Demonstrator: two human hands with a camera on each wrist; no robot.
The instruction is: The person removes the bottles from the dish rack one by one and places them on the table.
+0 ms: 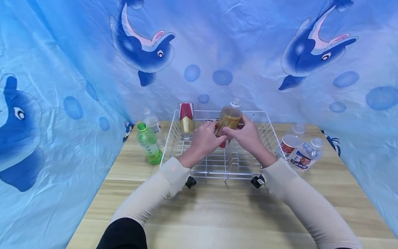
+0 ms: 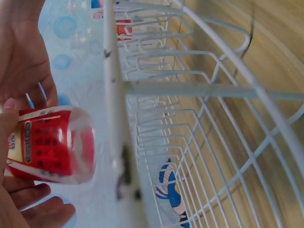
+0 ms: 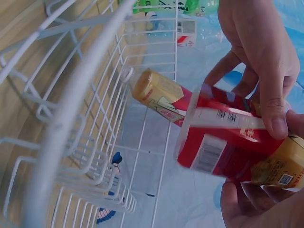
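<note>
Over the wire rack (image 1: 214, 173), both hands hold a plastic bottle (image 1: 230, 117) with a red and gold label. It is uncapped and tilted, neck up, in the head view. My left hand (image 1: 205, 138) grips its left side, with the thumb across the label in the right wrist view. My right hand (image 1: 248, 138) holds it from the right, its thumb on the lower part. The red base (image 3: 213, 137) points toward the rack in the right wrist view. A similar bottle (image 1: 186, 119) stands upside down in the rack's back left.
Left of the rack stand a green bottle (image 1: 149, 145) and a clear bottle (image 1: 152, 121). Two clear labelled bottles (image 1: 292, 140) (image 1: 306, 154) stand to the right. The rack has upright wire dividers (image 2: 161, 123) and sits on a wooden table (image 1: 211, 214). A blue dolphin-printed curtain (image 1: 242, 45) hangs behind.
</note>
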